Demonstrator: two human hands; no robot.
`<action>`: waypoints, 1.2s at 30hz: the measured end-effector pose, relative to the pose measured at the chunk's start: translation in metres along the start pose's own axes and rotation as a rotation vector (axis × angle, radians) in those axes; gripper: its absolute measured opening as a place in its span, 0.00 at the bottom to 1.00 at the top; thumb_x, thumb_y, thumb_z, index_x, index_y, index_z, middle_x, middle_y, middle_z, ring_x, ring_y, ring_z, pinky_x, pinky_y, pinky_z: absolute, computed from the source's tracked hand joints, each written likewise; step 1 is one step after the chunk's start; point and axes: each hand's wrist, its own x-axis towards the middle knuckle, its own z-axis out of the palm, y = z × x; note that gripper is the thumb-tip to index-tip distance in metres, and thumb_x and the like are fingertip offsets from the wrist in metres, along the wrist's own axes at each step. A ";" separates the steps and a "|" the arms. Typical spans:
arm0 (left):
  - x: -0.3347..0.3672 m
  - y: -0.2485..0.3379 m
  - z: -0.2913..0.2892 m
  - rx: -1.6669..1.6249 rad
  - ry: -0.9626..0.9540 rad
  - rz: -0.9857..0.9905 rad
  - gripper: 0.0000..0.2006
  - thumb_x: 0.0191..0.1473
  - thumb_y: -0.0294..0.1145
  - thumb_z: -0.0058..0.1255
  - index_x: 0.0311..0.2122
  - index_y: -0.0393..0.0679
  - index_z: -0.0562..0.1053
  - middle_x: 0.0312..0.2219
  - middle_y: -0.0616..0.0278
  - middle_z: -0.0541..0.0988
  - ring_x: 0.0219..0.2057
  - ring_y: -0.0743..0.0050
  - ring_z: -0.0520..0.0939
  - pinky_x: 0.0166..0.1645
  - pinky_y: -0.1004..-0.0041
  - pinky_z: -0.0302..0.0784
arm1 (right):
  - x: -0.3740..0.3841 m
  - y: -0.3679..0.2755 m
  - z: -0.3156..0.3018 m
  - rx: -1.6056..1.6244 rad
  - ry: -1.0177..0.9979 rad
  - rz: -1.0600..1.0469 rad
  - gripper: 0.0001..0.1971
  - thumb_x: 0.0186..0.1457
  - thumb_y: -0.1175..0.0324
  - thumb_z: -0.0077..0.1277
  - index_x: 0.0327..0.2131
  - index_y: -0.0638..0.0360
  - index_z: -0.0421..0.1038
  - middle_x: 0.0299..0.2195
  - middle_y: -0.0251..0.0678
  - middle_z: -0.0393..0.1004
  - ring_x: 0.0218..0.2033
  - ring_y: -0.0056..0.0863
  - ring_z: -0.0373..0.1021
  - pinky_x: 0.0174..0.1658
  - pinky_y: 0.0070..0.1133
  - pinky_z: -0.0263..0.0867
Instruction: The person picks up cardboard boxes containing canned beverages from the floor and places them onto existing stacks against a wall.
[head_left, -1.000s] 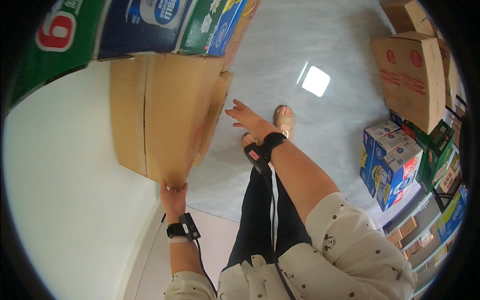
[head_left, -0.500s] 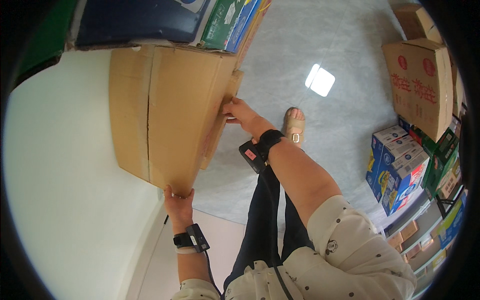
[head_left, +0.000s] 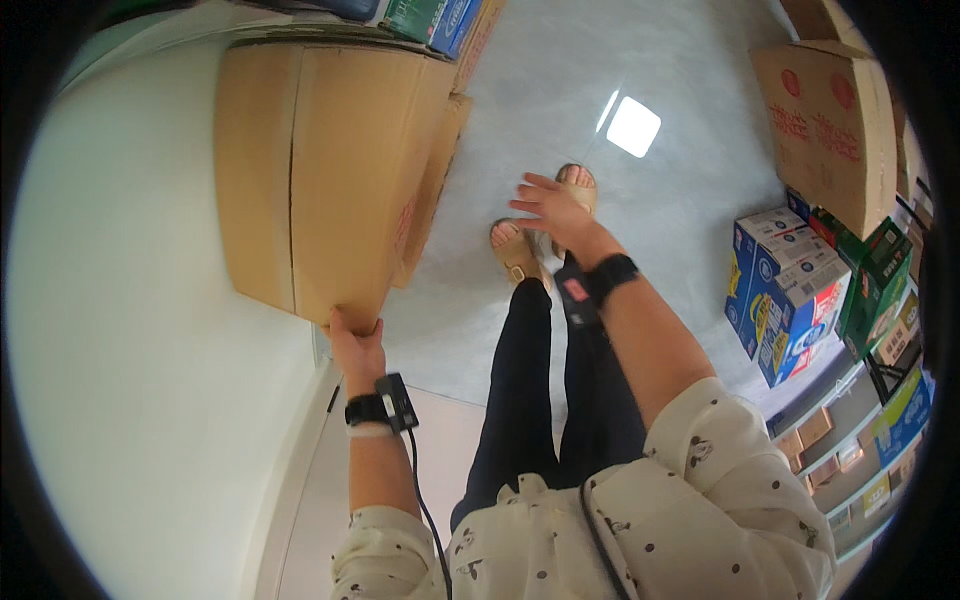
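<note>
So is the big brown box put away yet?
Not quite. The big cardboard box sits against the white wall, under other cartons. The left hand grips its near bottom corner, so it is not let go. The right hand hangs open in the air, off the box. More boxes, blue ones, stand on the floor.

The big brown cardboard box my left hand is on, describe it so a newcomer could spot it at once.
Start at the wide white surface on the left of the view; the large plain brown cardboard box sits at its edge. The left hand grips its near bottom corner. Unlike the blue printed cartons on the right, it is unprinted on top and taped.
</note>
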 end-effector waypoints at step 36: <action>-0.345 0.076 -0.036 0.530 -0.229 -0.066 0.36 0.47 0.39 0.48 0.60 0.47 0.47 0.57 0.57 0.52 0.59 0.56 0.45 0.58 0.51 0.43 | -0.584 -0.041 -0.125 0.327 0.694 -0.276 0.18 0.54 0.69 0.42 0.47 0.68 0.59 0.43 0.39 0.63 0.46 0.36 0.66 0.43 0.28 0.66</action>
